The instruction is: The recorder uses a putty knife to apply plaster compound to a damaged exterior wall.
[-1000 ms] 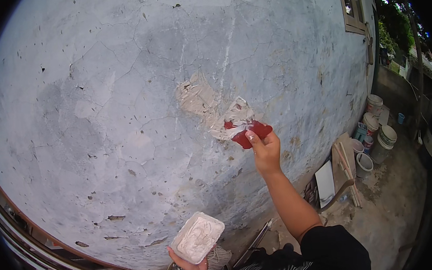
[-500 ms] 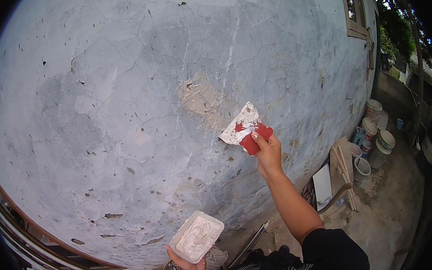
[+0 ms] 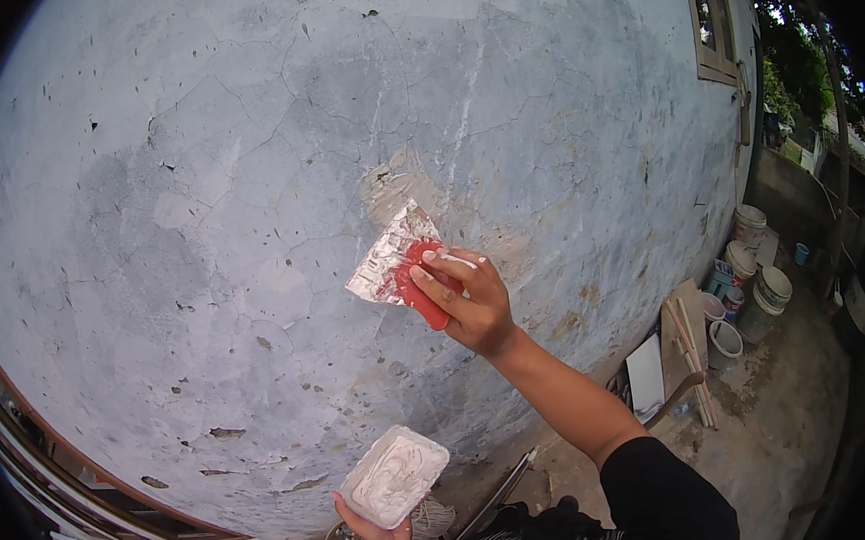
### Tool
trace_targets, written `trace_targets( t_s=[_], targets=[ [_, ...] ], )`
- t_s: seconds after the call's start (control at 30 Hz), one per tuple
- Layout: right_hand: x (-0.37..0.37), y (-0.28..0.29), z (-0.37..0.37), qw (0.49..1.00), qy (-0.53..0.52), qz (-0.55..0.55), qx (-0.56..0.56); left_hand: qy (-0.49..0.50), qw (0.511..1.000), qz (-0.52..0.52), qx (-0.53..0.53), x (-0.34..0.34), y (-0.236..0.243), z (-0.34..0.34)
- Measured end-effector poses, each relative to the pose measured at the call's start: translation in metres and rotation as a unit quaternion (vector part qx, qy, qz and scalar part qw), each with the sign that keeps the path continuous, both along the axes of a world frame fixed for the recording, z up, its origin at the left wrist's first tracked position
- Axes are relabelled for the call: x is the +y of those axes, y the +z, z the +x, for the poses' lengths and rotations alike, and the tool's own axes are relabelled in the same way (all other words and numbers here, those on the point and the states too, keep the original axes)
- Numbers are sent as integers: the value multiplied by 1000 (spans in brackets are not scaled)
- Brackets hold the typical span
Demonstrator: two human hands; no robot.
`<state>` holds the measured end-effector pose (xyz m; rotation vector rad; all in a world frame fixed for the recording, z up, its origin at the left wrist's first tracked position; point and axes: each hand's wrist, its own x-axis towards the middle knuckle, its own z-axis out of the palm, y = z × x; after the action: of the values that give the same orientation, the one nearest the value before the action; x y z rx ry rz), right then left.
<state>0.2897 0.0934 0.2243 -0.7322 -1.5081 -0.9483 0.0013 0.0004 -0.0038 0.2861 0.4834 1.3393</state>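
Observation:
My right hand is closed around the red grip of a putty knife, its wide blade smeared with whitish paste. The blade lies at the lower left of a beige filled patch on the cracked grey-blue wall; whether it touches the wall I cannot tell. Low in front of me, my left hand supports a white rectangular tub from below, its fingers partly hidden behind it. Pale, creamy filler with swirled marks fills the tub.
Several buckets line the foot of the wall at right, beside thin wooden sticks and a white panel. A framed window is at the upper right. Stacked long frames lean at the lower left.
My right hand has swung the putty knife left and slightly down, turning so the backs of the fingers show. My left hand and the tub have hardly moved.

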Motion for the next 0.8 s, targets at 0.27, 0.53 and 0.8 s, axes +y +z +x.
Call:
trace_targets(
  t_s=[0.27, 0.53, 0.8],
  targets=[
    [17, -12, -14, 997, -56, -43, 10, 19, 1000, -14, -3, -1, -9, -11],
    [7, -27, -11, 997, -32, -70, -4, 15, 1000, -13, 5, 6, -9, -11],
    [-32, -36, 5, 997, -4, -70, -23, 2, 1000, 2, 14, 4, -7, -7]
  ],
)
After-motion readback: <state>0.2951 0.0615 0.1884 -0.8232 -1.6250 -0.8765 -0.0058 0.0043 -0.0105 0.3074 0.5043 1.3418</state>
